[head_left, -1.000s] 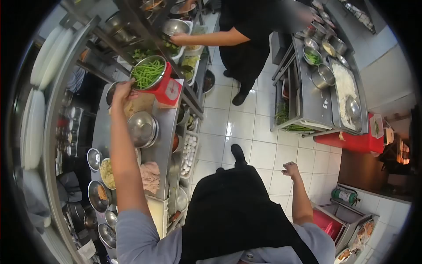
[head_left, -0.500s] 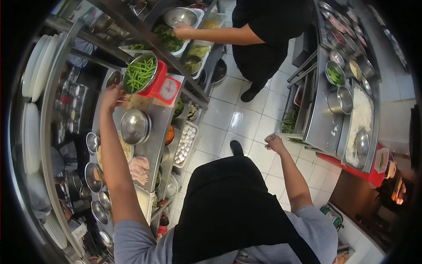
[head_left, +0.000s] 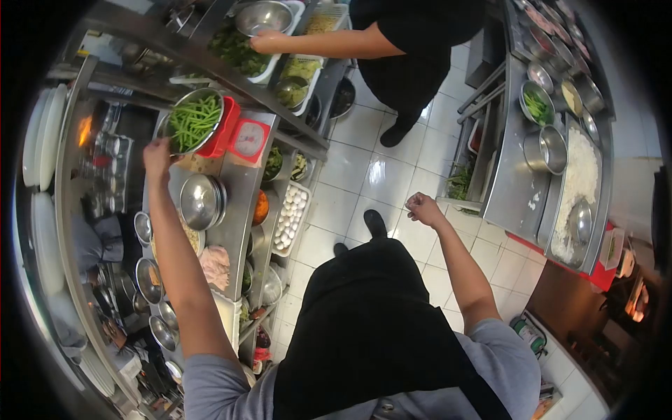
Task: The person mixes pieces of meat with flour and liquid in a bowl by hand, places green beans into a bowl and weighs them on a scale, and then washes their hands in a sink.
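Observation:
A metal bowl of green beans [head_left: 194,122] sits at the red weighing scale [head_left: 246,138] on the left counter. My left hand [head_left: 159,155] is closed at the bowl's near left rim, thumb and fingers against its edge; part of the grip is hidden. Out over the tiled floor hangs my right hand [head_left: 423,208], its fingers loosely curled, with no object visible in them. Stacked metal bowls [head_left: 202,201] stand on the counter just below the scale, near my left forearm. Raw pale meat [head_left: 214,266] lies closer to me.
Below the counter is a tray of eggs [head_left: 292,217]. Ahead, a co-worker's hand [head_left: 264,42] touches a metal bowl [head_left: 263,18] over greens. On the right counter stand a pot [head_left: 545,150] and a tray of white food [head_left: 582,164]. Plates [head_left: 46,140] line the left shelf.
My left hand has closed in on the bean bowl's rim, and the bowl has shifted slightly left relative to the scale. My right hand has risen a little. The whole view has shifted.

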### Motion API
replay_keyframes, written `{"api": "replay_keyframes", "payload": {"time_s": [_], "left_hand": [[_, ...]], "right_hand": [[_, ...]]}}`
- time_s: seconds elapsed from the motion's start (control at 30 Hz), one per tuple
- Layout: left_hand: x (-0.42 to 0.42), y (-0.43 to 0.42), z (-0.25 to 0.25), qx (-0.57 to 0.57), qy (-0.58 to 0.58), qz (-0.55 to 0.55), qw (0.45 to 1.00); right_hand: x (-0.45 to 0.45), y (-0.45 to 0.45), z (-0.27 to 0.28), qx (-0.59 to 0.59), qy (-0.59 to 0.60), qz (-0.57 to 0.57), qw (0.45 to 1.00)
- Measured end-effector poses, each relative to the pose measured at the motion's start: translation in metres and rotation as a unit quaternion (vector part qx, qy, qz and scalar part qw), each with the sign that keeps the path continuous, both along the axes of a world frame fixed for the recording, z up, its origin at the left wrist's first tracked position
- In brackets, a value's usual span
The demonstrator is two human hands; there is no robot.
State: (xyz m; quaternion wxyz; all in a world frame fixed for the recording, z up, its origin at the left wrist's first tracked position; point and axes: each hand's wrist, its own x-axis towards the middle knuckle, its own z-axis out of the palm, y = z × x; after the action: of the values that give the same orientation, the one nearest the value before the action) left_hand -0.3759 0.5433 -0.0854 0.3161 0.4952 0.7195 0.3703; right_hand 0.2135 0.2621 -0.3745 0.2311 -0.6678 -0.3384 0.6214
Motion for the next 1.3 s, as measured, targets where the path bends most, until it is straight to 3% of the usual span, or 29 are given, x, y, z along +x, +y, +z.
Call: {"api": "replay_keyframes", "payload": {"time_s": [0.13, 0.23, 0.27, 0.3, 0.33, 0.37, 0.43, 0.47, 0.5, 0.53, 0.6, 0.63, 0.67, 0.7, 0.73, 0.77, 0.8, 0.83, 0.9, 0.97, 1.03, 1.1, 1.17, 1.3], "left_hand": [[0.014, -0.019, 0.037, 0.089, 0.031, -0.041, 0.995], [0.08, -0.069, 0.088, 0.129, 0.136, -0.147, 0.971], [0.114, -0.044, 0.07, 0.113, 0.144, -0.219, 0.958], [0.142, -0.104, 0.081, 0.15, 0.089, -0.234, 0.956], [0.155, -0.116, 0.072, 0.068, 0.09, -0.255, 0.96], [0.189, -0.139, 0.059, 0.061, 0.037, -0.319, 0.945], [0.23, -0.171, 0.001, 0.094, 0.06, -0.427, 0.897], [0.251, -0.187, -0.035, 0.071, 0.107, -0.432, 0.893], [0.294, -0.219, -0.043, -0.041, 0.05, -0.463, 0.884], [0.318, -0.234, -0.081, -0.035, 0.023, -0.526, 0.85], [0.368, -0.28, -0.147, -0.061, -0.003, -0.583, 0.81], [0.408, -0.318, -0.142, -0.083, -0.002, -0.599, 0.797], [0.431, -0.338, -0.175, -0.107, -0.011, -0.625, 0.773], [0.458, -0.362, -0.196, -0.155, -0.056, -0.647, 0.744], [0.491, -0.388, -0.2, -0.277, -0.1, -0.638, 0.712], [0.519, -0.392, -0.214, -0.284, -0.089, -0.648, 0.701], [0.55, -0.398, -0.23, -0.205, -0.069, -0.671, 0.709], [0.586, -0.407, -0.249, -0.123, -0.053, -0.688, 0.714], [0.662, -0.4, -0.298, 0.131, 0.065, -0.704, 0.695], [0.739, -0.382, -0.347, 0.317, 0.109, -0.722, 0.606], [0.793, -0.354, -0.387, 0.273, 0.221, -0.685, 0.639], [0.841, -0.335, -0.401, 0.196, 0.588, -0.614, 0.489], [0.859, -0.276, -0.47, 0.184, 0.259, -0.737, 0.596], [0.867, -0.285, -0.459, 0.178, 0.384, -0.664, 0.617]], "right_hand": [[-0.003, -0.029, 0.031, 0.066, 0.072, -0.055, 0.994], [-0.021, -0.041, 0.086, 0.157, 0.121, -0.075, 0.977], [-0.005, -0.079, 0.079, 0.14, 0.131, -0.132, 0.973], [-0.043, -0.054, 0.106, 0.387, 0.031, -0.044, 0.92], [-0.058, -0.064, 0.144, 0.297, 0.141, -0.122, 0.936], [-0.065, -0.07, 0.165, 0.247, 0.193, -0.144, 0.939], [-0.072, -0.096, 0.179, 0.261, 0.217, -0.149, 0.929], [-0.067, -0.119, 0.181, 0.263, 0.204, -0.172, 0.927], [-0.061, -0.144, 0.182, 0.229, 0.184, -0.194, 0.936], [-0.05, -0.166, 0.181, 0.193, 0.166, -0.217, 0.942], [-0.03, -0.23, 0.148, 0.216, 0.056, -0.29, 0.931], [-0.012, -0.265, 0.139, 0.201, 0.077, -0.321, 0.922], [0.009, -0.298, 0.139, 0.16, 0.008, -0.331, 0.93], [0.023, -0.333, 0.109, 0.199, -0.079, -0.342, 0.915], [0.041, -0.365, 0.098, 0.188, -0.115, -0.361, 0.906], [0.05, -0.39, 0.085, 0.157, -0.041, -0.44, 0.883], [0.068, -0.414, 0.082, 0.088, -0.013, -0.469, 0.879], [0.084, -0.444, 0.06, 0.127, -0.093, -0.471, 0.868], [0.111, -0.483, 0.039, 0.136, -0.115, -0.545, 0.819], [0.139, -0.516, 0.012, 0.126, -0.099, -0.591, 0.79], [0.158, -0.531, 0.003, 0.124, -0.12, -0.587, 0.791], [0.179, -0.55, -0.016, 0.122, -0.133, -0.592, 0.786], [0.199, -0.556, -0.021, 0.107, -0.119, -0.592, 0.79], [0.202, -0.564, -0.052, 0.141, -0.072, -0.589, 0.793]]}}
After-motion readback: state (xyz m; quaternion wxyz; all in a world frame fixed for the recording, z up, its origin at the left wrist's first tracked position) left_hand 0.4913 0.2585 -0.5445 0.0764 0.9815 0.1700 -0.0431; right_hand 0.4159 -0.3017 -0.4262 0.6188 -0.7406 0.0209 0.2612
